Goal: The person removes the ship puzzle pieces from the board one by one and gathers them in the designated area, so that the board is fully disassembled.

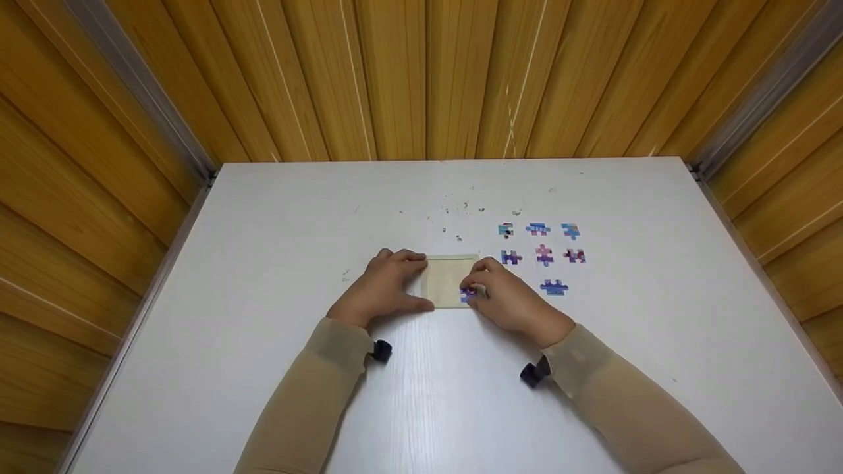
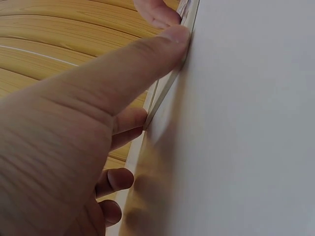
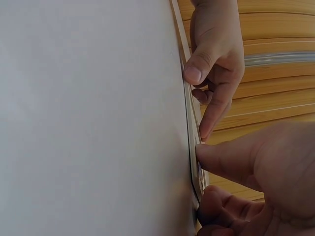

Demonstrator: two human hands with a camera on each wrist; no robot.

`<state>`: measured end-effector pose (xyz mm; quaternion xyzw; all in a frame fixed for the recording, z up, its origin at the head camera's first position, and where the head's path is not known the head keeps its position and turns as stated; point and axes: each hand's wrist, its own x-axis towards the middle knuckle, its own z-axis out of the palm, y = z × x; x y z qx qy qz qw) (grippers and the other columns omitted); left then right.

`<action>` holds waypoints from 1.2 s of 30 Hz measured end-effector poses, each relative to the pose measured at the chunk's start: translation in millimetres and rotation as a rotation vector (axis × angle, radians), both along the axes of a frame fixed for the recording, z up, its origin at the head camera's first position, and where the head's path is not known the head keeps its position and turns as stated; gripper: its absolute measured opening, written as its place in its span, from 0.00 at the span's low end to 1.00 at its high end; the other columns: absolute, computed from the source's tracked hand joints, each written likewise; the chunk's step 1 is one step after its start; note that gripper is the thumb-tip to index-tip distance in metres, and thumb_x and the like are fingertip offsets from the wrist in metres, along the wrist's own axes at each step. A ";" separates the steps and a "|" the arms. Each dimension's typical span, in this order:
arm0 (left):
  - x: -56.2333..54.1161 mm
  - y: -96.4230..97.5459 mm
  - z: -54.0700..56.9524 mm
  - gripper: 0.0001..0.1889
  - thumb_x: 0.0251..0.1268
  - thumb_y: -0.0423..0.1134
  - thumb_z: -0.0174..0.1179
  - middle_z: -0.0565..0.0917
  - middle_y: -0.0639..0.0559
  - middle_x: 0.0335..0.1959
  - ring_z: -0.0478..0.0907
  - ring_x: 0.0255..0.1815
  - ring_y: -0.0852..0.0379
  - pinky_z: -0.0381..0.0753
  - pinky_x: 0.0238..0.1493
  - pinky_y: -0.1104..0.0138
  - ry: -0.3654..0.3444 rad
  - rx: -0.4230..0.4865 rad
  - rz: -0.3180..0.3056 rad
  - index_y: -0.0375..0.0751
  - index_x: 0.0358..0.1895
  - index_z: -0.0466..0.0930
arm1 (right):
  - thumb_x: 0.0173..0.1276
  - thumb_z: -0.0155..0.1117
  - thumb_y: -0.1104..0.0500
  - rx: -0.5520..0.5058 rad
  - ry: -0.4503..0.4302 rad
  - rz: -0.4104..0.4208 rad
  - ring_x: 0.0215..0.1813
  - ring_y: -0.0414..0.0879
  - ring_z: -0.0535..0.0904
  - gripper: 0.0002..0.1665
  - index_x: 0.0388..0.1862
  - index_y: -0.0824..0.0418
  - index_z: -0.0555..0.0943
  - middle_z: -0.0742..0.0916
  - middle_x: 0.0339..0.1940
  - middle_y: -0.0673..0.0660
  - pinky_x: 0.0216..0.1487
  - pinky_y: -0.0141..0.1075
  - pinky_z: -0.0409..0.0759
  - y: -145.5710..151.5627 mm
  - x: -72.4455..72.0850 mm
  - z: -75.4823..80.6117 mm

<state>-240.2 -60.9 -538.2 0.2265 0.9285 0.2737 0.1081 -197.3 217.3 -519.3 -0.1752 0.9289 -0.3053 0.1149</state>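
A small, square wooden puzzle tray (image 1: pixel 445 276) with a raised rim lies on the table in the head view. At its left side, my left hand (image 1: pixel 385 284) holds it, thumb at the near corner and index finger at the far corner. My right hand (image 1: pixel 510 296) pinches a purple-blue jigsaw piece (image 1: pixel 467 294) in the tray's near right corner, partly covering it. The left wrist view has the left thumb (image 2: pixel 147 59) against the tray's edge. Low in the right wrist view, the right thumb (image 3: pixel 226 160) bends over the rim; the piece is mostly hidden there.
Several loose jigsaw pieces lie in rows to the right of the tray, among them a pink one (image 1: pixel 544 255) and a blue one (image 1: pixel 554 287). Small dark marks (image 1: pixel 465 205) speckle the white table (image 1: pixel 296 217) beyond it. Wood-patterned walls (image 1: pixel 395 79) stand around the table.
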 end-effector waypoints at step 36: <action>0.5 0.8 0.4 0.48 0.60 0.61 0.86 0.78 0.57 0.84 0.71 0.79 0.47 0.75 0.83 0.50 -0.006 0.002 0.007 0.50 0.82 0.79 | 0.74 0.76 0.59 -0.020 0.003 -0.027 0.51 0.48 0.82 0.18 0.62 0.55 0.92 0.89 0.57 0.55 0.57 0.46 0.83 -2.5 -3.5 -1.6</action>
